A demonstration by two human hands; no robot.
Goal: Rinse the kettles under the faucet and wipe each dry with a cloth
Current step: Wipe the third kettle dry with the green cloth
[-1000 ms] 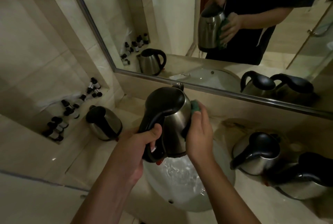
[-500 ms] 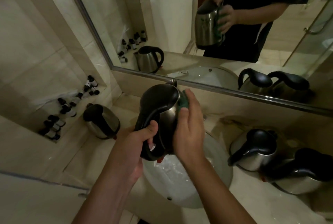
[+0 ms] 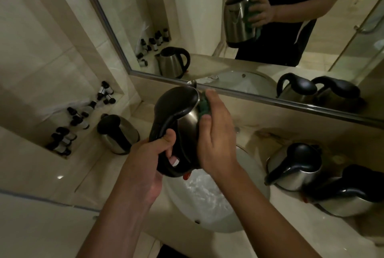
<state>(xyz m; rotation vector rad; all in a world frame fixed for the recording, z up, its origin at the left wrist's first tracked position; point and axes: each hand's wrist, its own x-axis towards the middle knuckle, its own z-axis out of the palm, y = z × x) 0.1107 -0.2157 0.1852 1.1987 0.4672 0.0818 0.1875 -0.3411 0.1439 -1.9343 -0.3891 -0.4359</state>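
Observation:
A steel kettle [image 3: 188, 121] with a black lid and handle is held above the white sink basin [image 3: 245, 212]. My left hand [image 3: 149, 160] grips its black handle from below. My right hand [image 3: 216, 137] holds a green cloth [image 3: 204, 105] against the kettle's right side, fingers curled round the cloth. Most of the cloth is hidden under the hand. The faucet tip [image 3: 192, 83] shows just behind the kettle lid. One more kettle [image 3: 118, 133] stands on the counter at left. Two kettles [image 3: 295, 166] [image 3: 349, 193] stand at right.
A wall niche at left holds several small dark-capped bottles [image 3: 68, 131]. The mirror [image 3: 228, 29] behind the sink reflects the kettles and the person. Beige counter [image 3: 68, 176] runs along both sides of the basin; water glistens inside the basin.
My right hand with the cloth has slid up the kettle's side toward the lid. The kettle stays in my left hand over the basin.

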